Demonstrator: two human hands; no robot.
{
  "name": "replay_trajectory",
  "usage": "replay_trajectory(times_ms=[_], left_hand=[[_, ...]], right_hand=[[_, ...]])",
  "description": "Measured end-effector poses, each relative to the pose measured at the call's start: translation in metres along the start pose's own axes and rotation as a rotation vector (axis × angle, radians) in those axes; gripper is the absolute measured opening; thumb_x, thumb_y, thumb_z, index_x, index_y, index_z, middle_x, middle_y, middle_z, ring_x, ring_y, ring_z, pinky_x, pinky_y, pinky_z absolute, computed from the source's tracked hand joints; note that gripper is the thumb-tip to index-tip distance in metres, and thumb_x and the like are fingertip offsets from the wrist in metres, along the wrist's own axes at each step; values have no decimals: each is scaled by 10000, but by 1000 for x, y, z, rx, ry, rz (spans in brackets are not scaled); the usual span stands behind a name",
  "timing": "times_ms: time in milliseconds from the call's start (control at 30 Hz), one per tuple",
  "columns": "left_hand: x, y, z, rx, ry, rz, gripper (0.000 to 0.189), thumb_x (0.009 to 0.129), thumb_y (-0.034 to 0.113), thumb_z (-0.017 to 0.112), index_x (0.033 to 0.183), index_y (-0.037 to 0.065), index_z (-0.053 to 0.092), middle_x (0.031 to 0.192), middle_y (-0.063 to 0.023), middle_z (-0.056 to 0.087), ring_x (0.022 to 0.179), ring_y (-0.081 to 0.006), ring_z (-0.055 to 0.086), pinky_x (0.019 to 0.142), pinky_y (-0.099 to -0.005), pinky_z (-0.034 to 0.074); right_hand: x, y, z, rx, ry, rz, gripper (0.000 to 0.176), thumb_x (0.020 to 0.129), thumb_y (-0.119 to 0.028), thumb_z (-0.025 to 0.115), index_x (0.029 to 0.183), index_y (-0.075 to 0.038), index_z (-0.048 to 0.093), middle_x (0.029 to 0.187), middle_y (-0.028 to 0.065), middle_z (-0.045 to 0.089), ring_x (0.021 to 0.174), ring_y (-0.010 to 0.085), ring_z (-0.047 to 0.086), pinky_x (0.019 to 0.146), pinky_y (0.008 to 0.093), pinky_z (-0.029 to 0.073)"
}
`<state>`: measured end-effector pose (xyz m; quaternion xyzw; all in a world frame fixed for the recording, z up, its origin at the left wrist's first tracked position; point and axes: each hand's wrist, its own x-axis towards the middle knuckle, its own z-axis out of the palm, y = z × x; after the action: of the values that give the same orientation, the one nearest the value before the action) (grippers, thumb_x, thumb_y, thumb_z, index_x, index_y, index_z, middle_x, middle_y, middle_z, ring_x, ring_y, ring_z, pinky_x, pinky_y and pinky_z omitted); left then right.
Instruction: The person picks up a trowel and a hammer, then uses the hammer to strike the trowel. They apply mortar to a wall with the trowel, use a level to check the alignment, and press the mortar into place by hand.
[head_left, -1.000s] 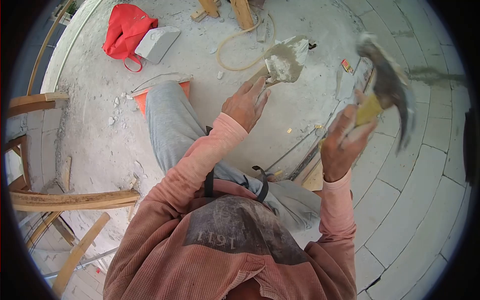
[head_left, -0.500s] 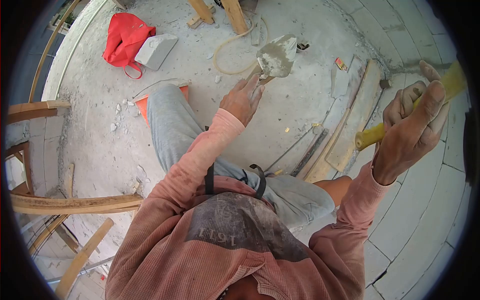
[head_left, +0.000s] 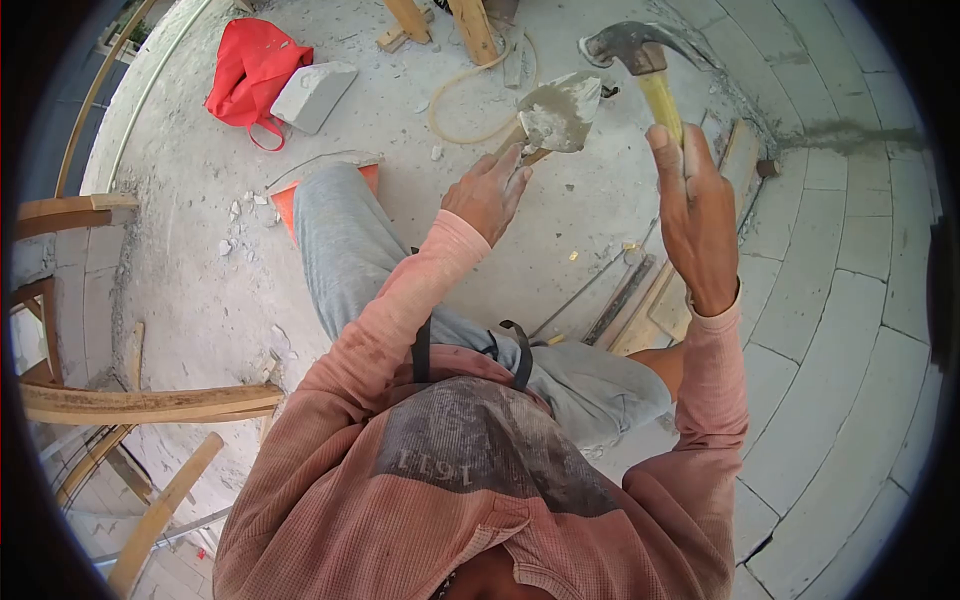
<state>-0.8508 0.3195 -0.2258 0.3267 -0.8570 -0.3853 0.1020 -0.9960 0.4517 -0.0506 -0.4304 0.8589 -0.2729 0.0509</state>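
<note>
My left hand point(head_left: 485, 195) is closed around the handle of a trowel point(head_left: 562, 112), whose broad blade is smeared with grey mortar and points away from me. A strip of wood-coloured handle shows between hand and blade. Raised on the right side, my right hand point(head_left: 697, 220) grips a claw hammer point(head_left: 660, 102) by its yellow handle. The dark steel head is up and forward, above and to the right of the trowel blade, and the two tools look apart. An orange container point(head_left: 285, 212) stands beyond my bent knee, which hides much of it.
A red bag point(head_left: 245, 75) lies at the far left against a pale block point(head_left: 313, 95). A thin hose point(head_left: 432, 115) curls beyond the trowel. Wooden boards point(head_left: 655, 310) lie along the block wall point(head_left: 830, 300) at right. Curved timber point(head_left: 150, 403) juts in at left.
My right hand has swung left and inward with the hammer, bringing its head into view. My left hand and the trowel have hardly moved.
</note>
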Motion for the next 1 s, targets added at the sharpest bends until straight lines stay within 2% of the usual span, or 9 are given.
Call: replay_trajectory(times_ms=[100, 200, 233, 267, 533, 700, 767, 867, 1000], left_hand=[[0, 3, -2, 11, 3, 1, 453, 1073, 392, 492, 1444, 135, 538, 1159, -180, 643, 1037, -393, 674, 889, -498, 559], [0, 6, -6, -12, -15, -20, 452, 1071, 391, 497, 1442, 136, 540, 1153, -178, 641, 1022, -393, 674, 877, -496, 560], [-1, 5, -11, -10, -19, -26, 451, 1070, 390, 499, 1441, 136, 540, 1151, -179, 639, 1017, -393, 674, 871, -496, 561], [0, 4, -16, -7, -29, -23, 451, 1070, 390, 500, 1440, 137, 541, 1149, -180, 638, 1013, -392, 673, 865, -496, 561], [4, -3, -13, 45, -35, -4, 470, 1073, 403, 485, 1456, 132, 525, 1183, -187, 634, 1054, -402, 658, 899, -510, 546], [6, 1, -11, 28, -63, -23, 477, 1078, 403, 471, 1469, 132, 509, 1243, -190, 627, 1095, -400, 653, 924, -510, 543], [4, 2, -12, 8, -57, -25, 474, 1079, 401, 470, 1464, 129, 513, 1231, -193, 631, 1086, -401, 657, 922, -509, 544], [2, -1, -17, -1, -46, -9, 473, 1079, 400, 470, 1462, 126, 514, 1211, -194, 639, 1067, -402, 663, 917, -506, 545], [5, -1, -16, 3, -103, 26, 477, 1081, 405, 462, 1467, 130, 516, 1186, -196, 649, 1039, -406, 670, 910, -511, 544]], right_hand=[[2, -28, -44, 244, 345, -15, 293, 1092, -282, 545, 1118, 10, 539, 609, 158, 479, 497, 198, 482, 495, 336, 378], [-21, 10, 25, 545, 453, 15, 263, 1064, -194, 574, 1187, 20, 484, 606, 197, 527, 511, 307, 566, 493, 374, 432], [-37, 33, 58, -134, 137, -175, 277, 1034, -129, 580, 1208, 26, 431, 645, 267, 586, 575, 443, 627, 508, 478, 470], [-56, 60, 85, -157, -173, -88, 255, 1016, -118, 595, 1157, 22, 435, 675, 305, 614, 644, 512, 630, 531, 558, 472], [-23, 27, 34, -179, -161, -72, 253, 1054, -288, 581, 1075, -47, 507, 583, 234, 585, 561, 477, 595, 484, 534, 432], [-3, -25, -36, 72, 279, -31, 280, 1062, -278, 592, 1146, -22, 518, 604, 219, 567, 512, 416, 499, 502, 385, 423], [-7, -7, -2, 275, 394, -33, 269, 1063, -267, 581, 1138, -22, 500, 587, 223, 569, 506, 429, 530, 489, 410, 442], [-35, 43, 85, -239, -112, -169, 252, 1056, -254, 571, 1120, -33, 468, 566, 236, 577, 521, 463, 594, 464, 496, 463], [-40, 45, 68, -203, -202, -61, 234, 1052, -250, 581, 1091, -47, 471, 582, 247, 591, 552, 490, 607, 472, 556, 447]])
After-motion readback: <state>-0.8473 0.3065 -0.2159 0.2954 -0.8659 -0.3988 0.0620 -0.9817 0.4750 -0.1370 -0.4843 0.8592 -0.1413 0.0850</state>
